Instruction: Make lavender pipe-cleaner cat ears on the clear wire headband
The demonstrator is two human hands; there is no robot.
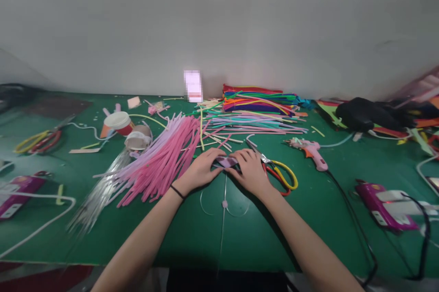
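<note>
Both hands meet over the green table in front of me. My left hand (205, 166) pinches the left end of a lilac pipe-cleaner piece (227, 161), and my right hand (249, 168) grips its right end. The fingers cover much of that piece, so its full shape is hidden. Below it, a thin clear stem (222, 232) runs toward me, with a small lilac knot (224, 204) and fine curved strands on either side. Scissors with yellow and red handles (281, 175) lie beside my right hand. To the left of my left hand spreads a bundle of pink pipe cleaners (164, 159).
A pink glue gun (313, 152) lies at the right, its black cord trailing to the front edge. Colourful pipe cleaners (260, 104) are piled at the back. Clear stems (99, 196), a paper cup (118, 123) and more scissors (39, 141) lie left. Purple power strips (384, 205) flank both sides.
</note>
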